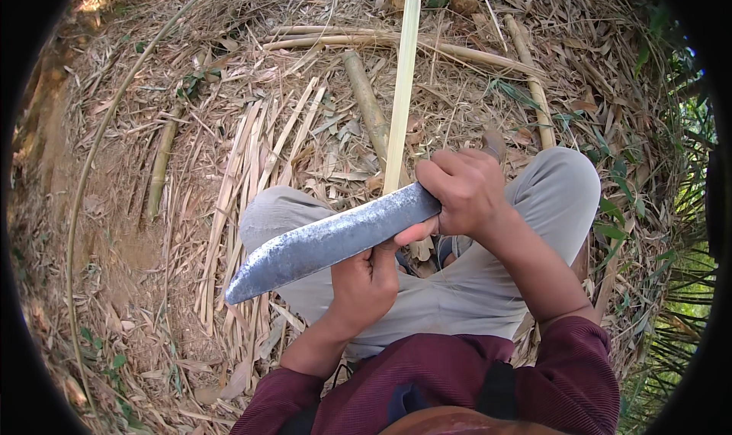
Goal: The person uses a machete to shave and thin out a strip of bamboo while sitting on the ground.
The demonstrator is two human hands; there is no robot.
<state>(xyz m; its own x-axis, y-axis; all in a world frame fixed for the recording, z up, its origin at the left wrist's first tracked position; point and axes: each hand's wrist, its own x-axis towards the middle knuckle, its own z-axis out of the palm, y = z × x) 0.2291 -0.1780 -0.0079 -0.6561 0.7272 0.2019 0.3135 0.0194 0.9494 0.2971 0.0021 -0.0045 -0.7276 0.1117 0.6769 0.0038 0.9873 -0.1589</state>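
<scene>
My right hand (465, 187) is closed around the handle of a machete, whose butt end pokes out past the fist. The broad grey machete blade (328, 240) slants down to the left across my lap. A pale split bamboo strip (402, 92) points away from me, its near end passing behind the blade. My left hand (366, 282) is closed under the blade at that near end, gripping the strip. Its fingers are partly covered by the metal, and one fingertip shows beside my right hand.
Several split strips (236, 199) lie on the ground left of my bent knees. Round bamboo poles (366, 107) rest ahead among dry leaves, and another pole (530, 84) lies farther right. A long thin stem (107, 118) curves along the left side. Green plants (686, 282) border the right.
</scene>
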